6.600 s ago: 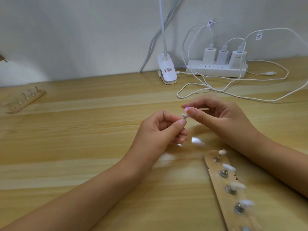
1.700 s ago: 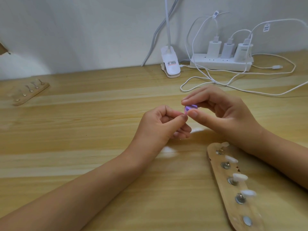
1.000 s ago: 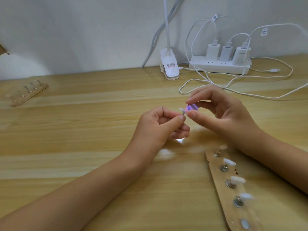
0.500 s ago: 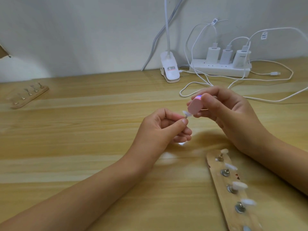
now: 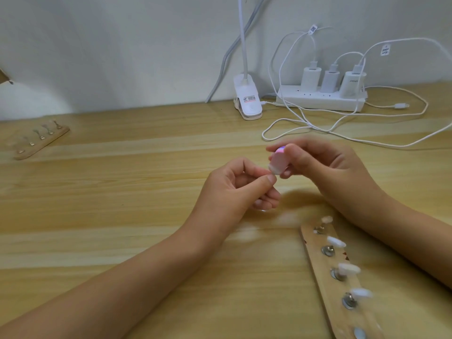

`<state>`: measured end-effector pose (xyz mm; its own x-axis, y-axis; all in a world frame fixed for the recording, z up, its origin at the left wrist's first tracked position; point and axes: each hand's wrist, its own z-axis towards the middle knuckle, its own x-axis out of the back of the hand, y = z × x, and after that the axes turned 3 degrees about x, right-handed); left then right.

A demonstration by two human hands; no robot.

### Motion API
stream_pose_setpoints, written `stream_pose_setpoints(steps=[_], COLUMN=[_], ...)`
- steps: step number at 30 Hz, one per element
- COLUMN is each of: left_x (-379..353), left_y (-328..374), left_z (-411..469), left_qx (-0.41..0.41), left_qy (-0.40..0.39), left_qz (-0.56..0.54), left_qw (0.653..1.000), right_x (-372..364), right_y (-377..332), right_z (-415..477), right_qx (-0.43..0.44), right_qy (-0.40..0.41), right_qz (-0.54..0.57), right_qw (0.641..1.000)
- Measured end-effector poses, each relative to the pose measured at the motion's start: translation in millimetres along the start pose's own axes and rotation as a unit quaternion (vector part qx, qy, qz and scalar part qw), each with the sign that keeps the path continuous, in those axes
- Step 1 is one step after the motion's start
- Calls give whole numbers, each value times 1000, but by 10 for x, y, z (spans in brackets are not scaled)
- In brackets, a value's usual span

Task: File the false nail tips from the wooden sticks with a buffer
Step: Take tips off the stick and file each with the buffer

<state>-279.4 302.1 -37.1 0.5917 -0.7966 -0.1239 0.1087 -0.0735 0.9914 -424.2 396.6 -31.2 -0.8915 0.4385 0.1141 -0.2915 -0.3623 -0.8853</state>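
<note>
nearest, at lower right on the pale wood-grain table (image 5: 122,204), lies a flat wooden stick (image 5: 316,263) with round metal studs, and smooth white nail tips (image 5: 348,268) stand on it just beside the right forearm. over mid-table the curled left hand (image 5: 234,189) pinches something too small and blurred to make out, and the right hand (image 5: 327,170) grips a small rounded pink buffer (image 5: 350,163) whose lower end touches the left fingertips. farther back are a second stick (image 5: 41,143), a white lamp clip (image 5: 248,101), a power strip (image 5: 318,100) and looped cables (image 5: 305,123).
</note>
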Motion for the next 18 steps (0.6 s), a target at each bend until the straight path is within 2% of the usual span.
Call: stream_pose_setpoints(steps=[13,16,18], left_x=[2,-1,-3], left_y=[0,6,5], left_z=[4,1,-3], left_qx=[5,3,-1], left_qy=[1,0,-5], left_qz=[17,8,10], left_qw=[1000,1000,1000], right_x=[-4,-1,-9], right_y=[14,3,7], right_z=[-1,-6,-5], right_qx=[-4,20,-7], right_qy=[-9,-2,-11], right_qz=[-26,-41,-35], right_qw=[1000,999,999])
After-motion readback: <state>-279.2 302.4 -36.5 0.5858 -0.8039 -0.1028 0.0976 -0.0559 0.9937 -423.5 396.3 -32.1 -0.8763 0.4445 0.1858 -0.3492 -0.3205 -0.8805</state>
